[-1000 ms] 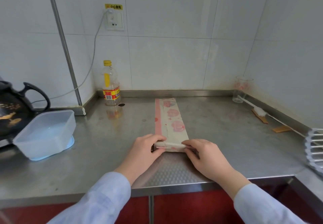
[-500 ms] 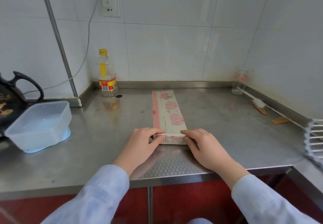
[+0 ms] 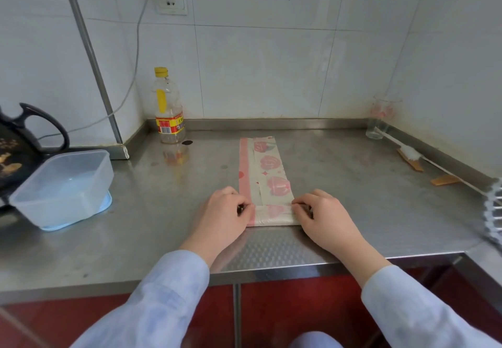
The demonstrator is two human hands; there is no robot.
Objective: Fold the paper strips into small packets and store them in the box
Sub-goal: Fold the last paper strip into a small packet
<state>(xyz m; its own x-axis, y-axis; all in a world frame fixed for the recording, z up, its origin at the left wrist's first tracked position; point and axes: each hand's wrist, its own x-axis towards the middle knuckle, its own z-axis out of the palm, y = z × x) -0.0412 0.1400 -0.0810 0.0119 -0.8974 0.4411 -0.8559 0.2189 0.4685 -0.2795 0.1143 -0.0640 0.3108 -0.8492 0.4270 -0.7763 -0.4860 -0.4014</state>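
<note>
A long paper strip, cream with pink flower prints and a pink band along its left side, lies lengthwise on the steel counter. Its near end is turned over into a flat fold. My left hand pinches the fold's left end and my right hand pinches its right end, both pressing it to the counter. A clear plastic box stands open on a pale blue lid at the left, well apart from the strip.
A bottle with a yellow cap stands at the back wall. A black kettle sits far left behind the box. A glass, a brush and a white rack are along the right side.
The folded end has been turned over once more toward the wall, and both hands moved a little forward with it. The flat part of the strip is shorter. The camera tilted down.
</note>
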